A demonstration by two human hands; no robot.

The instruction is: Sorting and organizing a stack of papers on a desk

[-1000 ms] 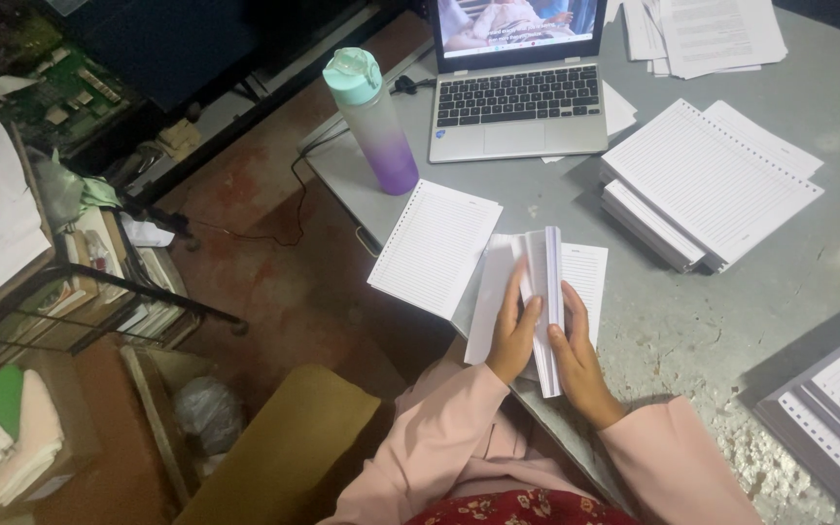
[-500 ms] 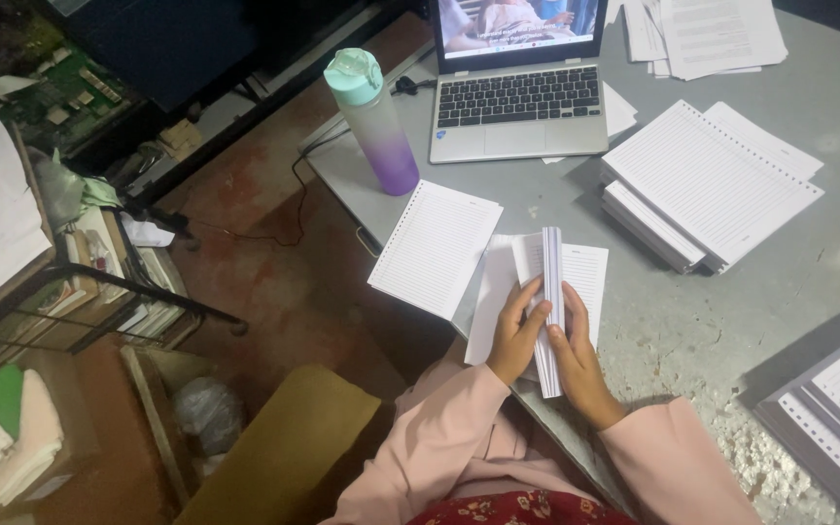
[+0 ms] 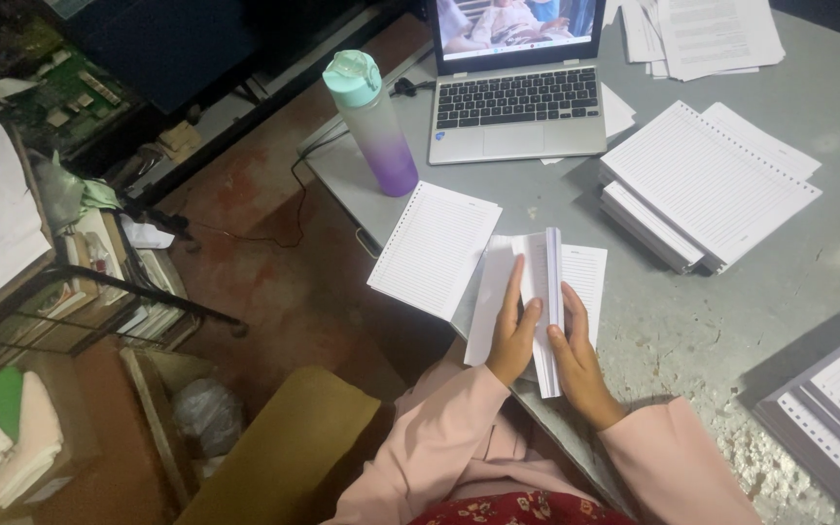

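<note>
Two hands grasp upright paper stack (image 3: 546,301) at bench (image 3: 712,321) edge: left hand (image 3: 515,335) flat on its side, right hand (image 3: 576,355) clenched behind; lined sheet (image 3: 437,248) just left of stack, bottle (image 3: 373,122) and laptop (image 3: 517,97) beyond, punched-paper pile (image 3: 707,185) right

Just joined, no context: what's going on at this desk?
A person in pink sleeves holds a stack of lined, hole-punched pages on edge at the near rim of the grey table. The left hand fans the sheets open from one side; the right hand braces the other. One loose lined sheet lies beside it, thicker stacks of lined pages sit to the right, and an open laptop and a teal-and-purple water bottle stand behind.
</note>
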